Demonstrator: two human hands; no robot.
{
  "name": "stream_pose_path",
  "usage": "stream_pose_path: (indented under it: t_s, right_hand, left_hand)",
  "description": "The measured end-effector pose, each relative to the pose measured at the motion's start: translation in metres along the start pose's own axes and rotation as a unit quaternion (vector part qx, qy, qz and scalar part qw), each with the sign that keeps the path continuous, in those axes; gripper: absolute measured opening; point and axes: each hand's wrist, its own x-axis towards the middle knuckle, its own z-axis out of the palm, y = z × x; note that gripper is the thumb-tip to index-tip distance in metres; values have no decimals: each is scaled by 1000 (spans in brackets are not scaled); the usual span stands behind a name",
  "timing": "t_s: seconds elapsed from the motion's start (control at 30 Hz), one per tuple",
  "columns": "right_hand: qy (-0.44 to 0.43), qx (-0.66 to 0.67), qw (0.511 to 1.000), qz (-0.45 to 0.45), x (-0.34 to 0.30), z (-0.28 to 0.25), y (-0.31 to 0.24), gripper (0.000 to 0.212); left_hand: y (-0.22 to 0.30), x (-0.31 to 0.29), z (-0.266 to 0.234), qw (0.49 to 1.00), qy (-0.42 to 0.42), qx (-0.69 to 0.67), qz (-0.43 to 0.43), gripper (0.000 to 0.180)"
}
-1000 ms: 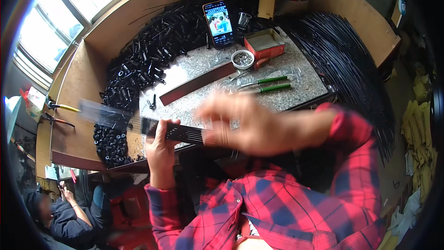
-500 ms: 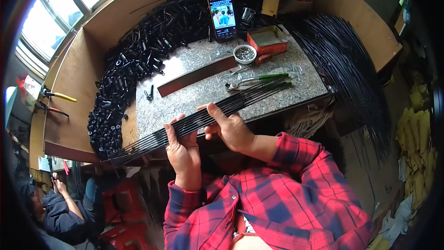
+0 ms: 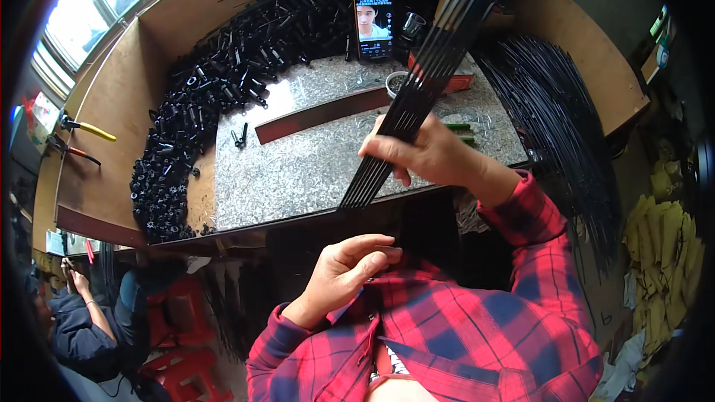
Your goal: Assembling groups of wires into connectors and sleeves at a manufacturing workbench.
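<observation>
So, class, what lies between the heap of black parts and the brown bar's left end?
Two small black pieces on the speckled worktop, seen in the head view.

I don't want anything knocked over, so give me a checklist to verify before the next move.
1. Bundle of black rods gripped: ok, the right hand holds it, thumb across.
2. Left hand free: ok, apart from the bundle, nothing visible in it.
3. Bundle not touching the white bowl: cannot tell, it overlaps the bowl in this view.
4. Phone standing: ok.
5. Green-handled tools fully visible: not ok, partly hidden.
</observation>
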Motion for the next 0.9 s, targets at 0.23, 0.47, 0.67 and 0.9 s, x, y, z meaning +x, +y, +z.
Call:
stream_pose_path:
  t_s: [0.23, 0.47, 0.67, 0.9]
  right_hand:
    - [-97, -158, 962, -202, 2, 36, 50, 28]
    - [-153, -113, 973, -130, -8, 52, 72, 23]
    - [-159, -102, 974, -123, -6, 58, 80, 23]
    - [-199, -80, 967, -134, -2, 62, 81, 23]
  left_hand:
    - [23, -4, 2, 992, -7, 126, 30, 25]
    - [46, -6, 2, 970, 4, 222, 95, 22]
    - [55, 4, 23, 772, 47, 518, 365, 32]
    - [50, 46, 42, 483, 1, 740, 468, 47]
